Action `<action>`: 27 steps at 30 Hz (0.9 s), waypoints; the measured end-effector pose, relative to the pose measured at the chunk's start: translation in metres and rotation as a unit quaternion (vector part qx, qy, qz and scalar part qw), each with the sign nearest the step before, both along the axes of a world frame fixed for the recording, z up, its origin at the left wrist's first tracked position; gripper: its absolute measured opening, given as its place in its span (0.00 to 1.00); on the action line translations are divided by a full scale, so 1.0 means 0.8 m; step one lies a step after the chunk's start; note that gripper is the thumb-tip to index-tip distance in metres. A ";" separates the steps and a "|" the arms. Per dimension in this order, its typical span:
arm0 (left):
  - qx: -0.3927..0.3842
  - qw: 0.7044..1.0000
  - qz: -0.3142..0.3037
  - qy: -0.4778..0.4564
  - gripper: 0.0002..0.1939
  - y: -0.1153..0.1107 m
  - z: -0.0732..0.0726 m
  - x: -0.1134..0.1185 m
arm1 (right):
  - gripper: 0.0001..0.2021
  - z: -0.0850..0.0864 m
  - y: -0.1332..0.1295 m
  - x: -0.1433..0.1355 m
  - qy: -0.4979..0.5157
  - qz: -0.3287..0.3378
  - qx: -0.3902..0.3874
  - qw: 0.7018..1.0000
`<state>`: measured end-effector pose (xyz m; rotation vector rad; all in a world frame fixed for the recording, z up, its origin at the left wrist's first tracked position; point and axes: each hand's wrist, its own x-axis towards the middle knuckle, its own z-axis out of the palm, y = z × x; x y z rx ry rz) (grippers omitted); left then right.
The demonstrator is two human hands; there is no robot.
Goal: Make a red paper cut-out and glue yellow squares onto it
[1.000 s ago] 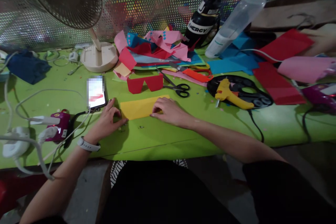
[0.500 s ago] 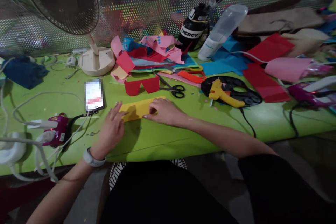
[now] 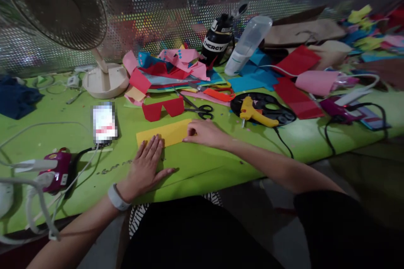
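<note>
A yellow paper strip lies flat on the green table. My left hand rests palm down, its fingertips on the strip's lower left part and its thumb stretched out to the right. At the strip's right end my right hand is curled, thumb and index finger pinching the paper's edge. Just behind the strip lies a red paper cutout with a notched lower edge. Black scissors touch its right side. A yellow glue gun rests on a black palette-shaped tray.
At the left are a phone, a purple power adapter with cables, and a fan. Behind are piled papers, a black bottle and a tilted clear bottle. Red sheets lie at the right.
My left hand has flattened and spread, uncovering the strip's left end. My right hand still pinches the right end. The whole view has shifted slightly.
</note>
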<state>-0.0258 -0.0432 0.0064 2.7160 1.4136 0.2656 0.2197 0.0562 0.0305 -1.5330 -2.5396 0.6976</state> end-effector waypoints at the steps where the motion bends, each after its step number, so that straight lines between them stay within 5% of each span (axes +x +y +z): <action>1: 0.003 1.000 -0.001 0.003 0.47 0.000 0.000 0.000 | 0.11 0.001 0.003 0.011 -0.003 -0.017 -0.013 1.000; 7: 0.022 0.999 0.000 0.023 0.47 0.001 -0.001 -0.004 | 0.10 0.003 0.016 0.066 0.007 -0.076 -0.109 0.991; 15: 0.048 0.998 0.006 0.049 0.46 0.009 0.000 -0.026 | 0.12 0.015 0.052 0.077 0.147 -0.148 -0.022 0.978; 19: 0.079 0.995 0.048 0.039 0.47 0.014 0.007 0.014 | 0.10 -0.005 0.062 0.048 0.168 -0.137 0.046 0.975; 23: 0.064 0.997 0.021 0.025 0.47 0.016 0.016 0.073 | 0.09 -0.023 0.056 0.028 0.195 -0.081 0.073 0.975; 27: 0.046 0.999 -0.003 0.025 0.46 0.016 0.019 0.111 | 0.09 -0.027 0.058 0.031 0.199 -0.093 0.104 0.970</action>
